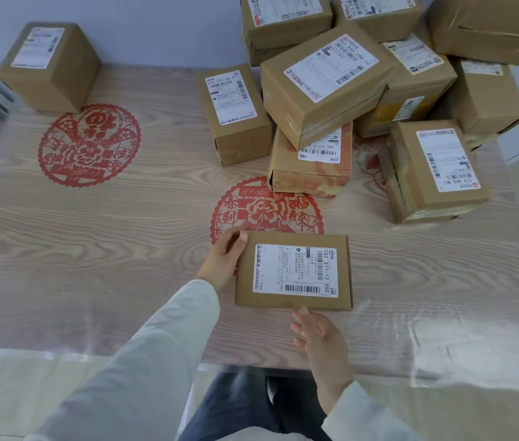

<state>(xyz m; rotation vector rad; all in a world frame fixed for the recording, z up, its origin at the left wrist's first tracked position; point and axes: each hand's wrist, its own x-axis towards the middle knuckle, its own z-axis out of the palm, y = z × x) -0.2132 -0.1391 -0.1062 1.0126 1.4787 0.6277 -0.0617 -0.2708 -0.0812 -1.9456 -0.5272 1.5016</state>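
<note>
head view flat box: lies label up near the tabletop's front edge, partly over a red paper-cut.
left hand: fingers curl round the box's left end, thumb on top.
right hand: fingers loosely spread, one fingertip at the box's near side.
pile of boxes: far right corner.

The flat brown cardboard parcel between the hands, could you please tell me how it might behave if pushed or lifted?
The flat brown cardboard parcel is probably stiff: its edges look crisp. Low and wide, it seems unlikely to tip. It may slide on the glossy film-covered table, so the left hand gripping its side helps.
</note>
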